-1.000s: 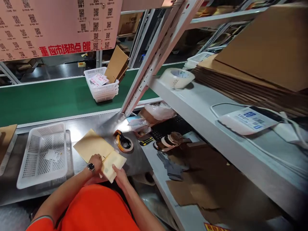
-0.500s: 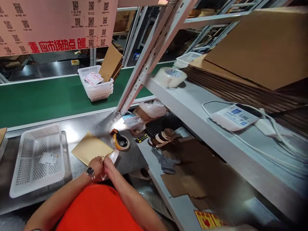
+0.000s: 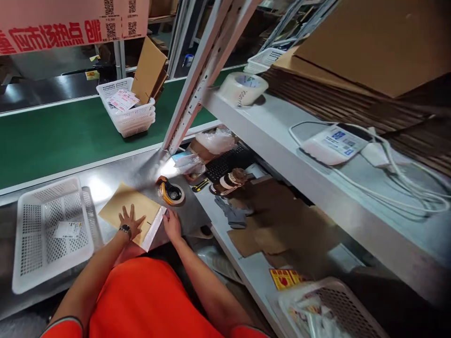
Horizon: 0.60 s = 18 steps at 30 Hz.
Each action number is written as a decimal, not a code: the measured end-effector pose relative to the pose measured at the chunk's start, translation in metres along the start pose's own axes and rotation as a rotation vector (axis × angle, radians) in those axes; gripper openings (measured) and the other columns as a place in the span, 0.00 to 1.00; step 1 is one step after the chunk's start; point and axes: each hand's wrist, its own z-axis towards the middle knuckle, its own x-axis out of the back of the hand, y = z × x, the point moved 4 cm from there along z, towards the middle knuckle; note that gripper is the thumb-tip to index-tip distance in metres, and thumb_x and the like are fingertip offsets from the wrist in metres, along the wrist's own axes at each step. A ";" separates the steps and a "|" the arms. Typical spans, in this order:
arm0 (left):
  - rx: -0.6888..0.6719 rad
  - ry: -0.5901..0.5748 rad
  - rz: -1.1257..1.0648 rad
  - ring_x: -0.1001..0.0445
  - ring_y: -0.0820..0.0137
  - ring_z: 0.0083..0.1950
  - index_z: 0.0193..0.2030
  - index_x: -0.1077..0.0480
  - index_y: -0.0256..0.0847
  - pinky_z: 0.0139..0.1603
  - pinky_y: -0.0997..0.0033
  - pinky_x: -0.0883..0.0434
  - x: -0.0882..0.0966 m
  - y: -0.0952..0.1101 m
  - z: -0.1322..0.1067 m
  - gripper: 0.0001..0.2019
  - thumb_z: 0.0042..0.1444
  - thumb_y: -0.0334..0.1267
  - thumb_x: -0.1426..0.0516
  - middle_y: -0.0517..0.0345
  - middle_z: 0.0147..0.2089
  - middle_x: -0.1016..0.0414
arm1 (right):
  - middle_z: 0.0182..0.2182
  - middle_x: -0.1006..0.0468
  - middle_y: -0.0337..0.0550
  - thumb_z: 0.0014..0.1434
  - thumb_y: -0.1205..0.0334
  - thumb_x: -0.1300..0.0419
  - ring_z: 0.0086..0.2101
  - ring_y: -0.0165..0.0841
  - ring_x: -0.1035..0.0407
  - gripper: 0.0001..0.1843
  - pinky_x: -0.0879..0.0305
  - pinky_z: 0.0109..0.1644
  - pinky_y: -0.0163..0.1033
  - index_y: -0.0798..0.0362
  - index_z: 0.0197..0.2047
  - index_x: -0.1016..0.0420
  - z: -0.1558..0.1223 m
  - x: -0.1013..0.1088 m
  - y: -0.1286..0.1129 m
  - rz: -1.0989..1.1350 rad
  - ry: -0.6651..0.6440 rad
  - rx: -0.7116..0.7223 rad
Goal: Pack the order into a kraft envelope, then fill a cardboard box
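Note:
A tan mailing envelope [image 3: 121,204] lies flat on the steel bench, its whitish flap strip [image 3: 155,229] along the right side and a short dark mark beside it. My left hand [image 3: 131,223], with a watch on the wrist, presses on the envelope with fingers spread. At the flap's outer edge, my right hand [image 3: 172,226] has its fingers closed together on the upper corner; the fingertips are small in view. Just above sits an orange-and-black tape dispenser [image 3: 171,191]. Left of the envelope stands a white perforated basket [image 3: 49,234] with a printed label [image 3: 67,230] in it.
Behind the bench runs a green conveyor belt [image 3: 52,138] carrying stacked white baskets [image 3: 132,119] with cardboard and slips. On the right, a shelf [image 3: 260,126] juts out with a tape roll [image 3: 244,88] and a cabled white device [image 3: 334,144]. Beneath are a yellow cutter [image 3: 200,185] and grey gloves [image 3: 230,212].
My hands have parted from their pinch at the envelope's edge. The left has spread flat on the envelope; the right has moved to the flap's corner. The flap now shows fully. The view has shifted.

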 end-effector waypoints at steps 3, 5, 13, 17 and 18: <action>0.007 -0.027 0.010 0.77 0.16 0.81 0.80 0.46 0.71 0.72 0.11 0.55 -0.005 0.001 0.004 0.44 0.60 0.51 0.33 0.56 0.88 0.77 | 0.59 0.20 0.54 0.65 0.59 0.41 0.58 0.44 0.27 0.22 0.35 0.66 0.47 0.52 0.59 0.18 0.023 0.001 -0.004 -0.072 0.013 -0.006; 0.014 -0.022 0.018 0.77 0.16 0.81 0.80 0.47 0.71 0.72 0.11 0.55 -0.008 0.000 0.005 0.45 0.59 0.52 0.32 0.57 0.88 0.77 | 0.52 0.16 0.53 0.63 0.61 0.39 0.52 0.43 0.24 0.15 0.33 0.61 0.47 0.53 0.50 0.15 0.033 0.004 -0.007 -0.106 0.025 -0.014; 0.032 -0.022 -0.048 0.78 0.17 0.81 0.79 0.44 0.71 0.69 0.07 0.57 -0.009 0.004 0.018 0.51 0.50 0.53 0.28 0.54 0.88 0.76 | 0.35 0.15 0.49 0.59 0.56 0.40 0.40 0.47 0.19 0.10 0.26 0.50 0.50 0.48 0.31 0.20 0.015 0.027 -0.027 0.001 0.147 0.130; 0.068 -0.054 -0.008 0.73 0.15 0.81 0.81 0.47 0.70 0.67 0.05 0.56 0.006 0.000 0.008 0.51 0.51 0.56 0.30 0.49 0.88 0.74 | 0.25 0.18 0.44 0.62 0.50 0.38 0.29 0.45 0.22 0.12 0.24 0.40 0.50 0.47 0.30 0.23 -0.027 0.079 0.001 0.123 0.351 0.028; 0.083 -0.060 0.009 0.70 0.15 0.81 0.81 0.47 0.69 0.67 0.06 0.53 0.007 -0.002 0.005 0.50 0.53 0.58 0.31 0.47 0.88 0.73 | 0.25 0.19 0.43 0.63 0.49 0.38 0.28 0.44 0.22 0.13 0.24 0.40 0.50 0.48 0.32 0.23 -0.042 0.103 0.015 0.143 0.447 -0.020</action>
